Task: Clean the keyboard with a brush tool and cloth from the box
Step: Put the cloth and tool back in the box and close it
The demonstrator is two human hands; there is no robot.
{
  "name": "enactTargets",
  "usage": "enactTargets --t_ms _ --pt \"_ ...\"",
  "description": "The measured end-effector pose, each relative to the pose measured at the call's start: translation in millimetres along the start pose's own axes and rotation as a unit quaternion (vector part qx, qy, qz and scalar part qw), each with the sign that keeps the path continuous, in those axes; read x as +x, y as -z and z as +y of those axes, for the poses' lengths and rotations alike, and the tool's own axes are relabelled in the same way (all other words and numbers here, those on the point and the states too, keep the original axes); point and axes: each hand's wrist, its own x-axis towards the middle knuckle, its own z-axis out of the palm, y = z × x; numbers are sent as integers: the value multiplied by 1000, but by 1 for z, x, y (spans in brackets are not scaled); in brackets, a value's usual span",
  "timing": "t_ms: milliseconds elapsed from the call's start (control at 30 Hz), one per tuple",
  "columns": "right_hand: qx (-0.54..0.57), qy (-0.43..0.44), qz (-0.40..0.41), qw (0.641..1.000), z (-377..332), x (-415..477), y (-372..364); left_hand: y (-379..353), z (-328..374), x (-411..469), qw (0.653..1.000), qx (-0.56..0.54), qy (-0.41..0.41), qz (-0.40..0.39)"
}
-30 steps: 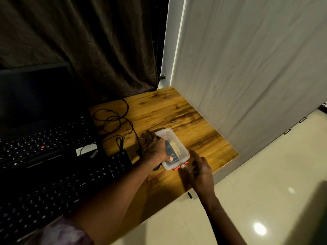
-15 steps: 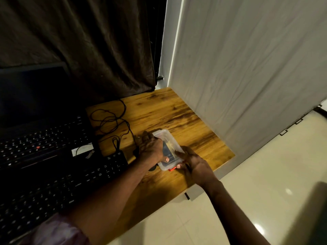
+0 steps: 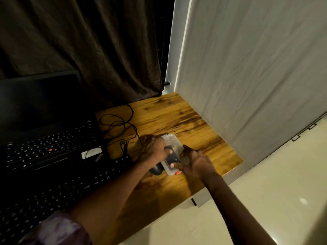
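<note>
A small clear plastic box [image 3: 172,139] with a red latch [image 3: 178,172] lies on the wooden table [image 3: 177,117]. My left hand [image 3: 155,149] grips its left side, thumb over the top. My right hand [image 3: 194,161] clasps its right and near end. Something dark shows inside the box; the brush and cloth cannot be made out. The black keyboard [image 3: 58,188] lies at the lower left, in front of an open laptop [image 3: 44,138].
A black mouse [image 3: 156,169] sits just left of the box, under my left wrist. Loose black cables [image 3: 116,124] coil behind it. A dark curtain hangs at the back, a white sheet on the right. The table's right edge drops to the tiled floor [image 3: 265,191].
My right hand has come forward from the table's edge and closed on the box's near right end. My left hand has stayed on the box.
</note>
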Motion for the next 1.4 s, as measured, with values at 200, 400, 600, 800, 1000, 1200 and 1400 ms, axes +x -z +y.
enactTargets --t_ms 200,400,600,800,1000,1200,1400 --pt "-54 10 -50 997 -5 -3 2 9 -26 37 994 -62 84 -43" --pt "-34 -7 -55 998 -8 -7 1 8 -27 55 980 -136 110 -91" --pt "-43 -10 -56 997 -13 -9 5 2 -21 44 979 -192 69 -29" --pt "-44 -10 -80 996 -9 -7 6 2 -25 36 984 -175 25 16" --pt "-55 -12 -84 995 -9 -6 1 -1 -23 33 988 -151 25 30" --pt "-67 -25 -94 993 -13 -5 9 -2 -19 11 999 -5 -27 28" --pt "-111 -16 -71 991 -28 15 31 8 -54 -11 997 -33 -47 49"
